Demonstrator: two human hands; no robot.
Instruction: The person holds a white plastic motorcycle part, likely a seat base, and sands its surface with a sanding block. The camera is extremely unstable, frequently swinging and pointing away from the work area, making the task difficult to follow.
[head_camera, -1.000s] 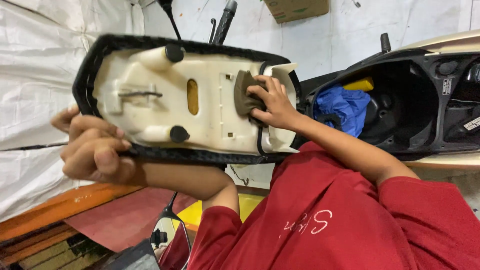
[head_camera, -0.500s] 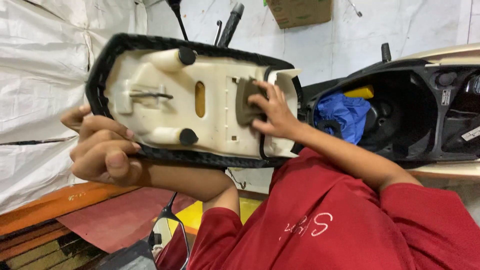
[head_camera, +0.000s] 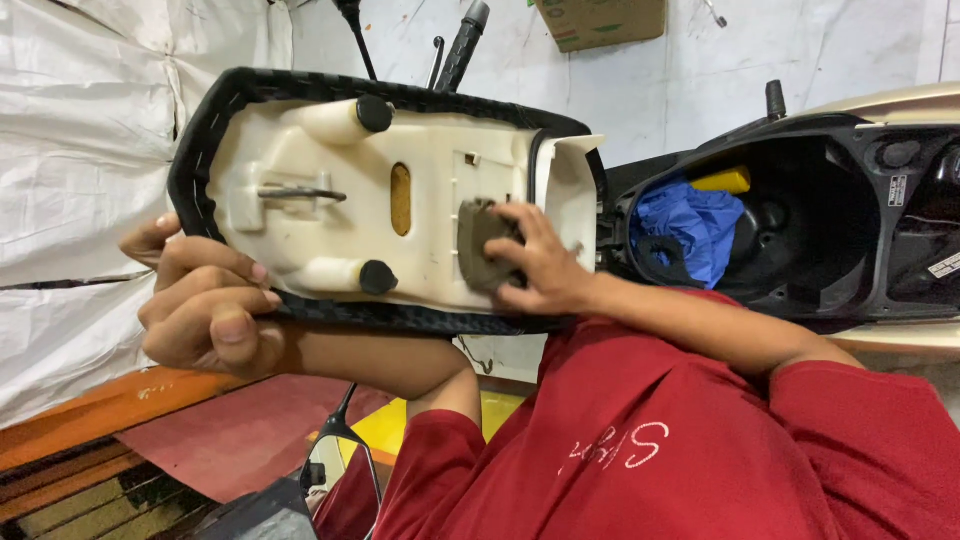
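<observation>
White tarpaulin behind; my left hand grips the scooter seat edge, my right hand clasps its hinge bracket.

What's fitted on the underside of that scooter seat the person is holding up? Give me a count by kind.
On the seat:
Black rubber bumpers: 2
Yellow oval slot: 1
Metal latch bar: 1
Grey-brown pad, under the right hand: 1
Total: 5
</observation>
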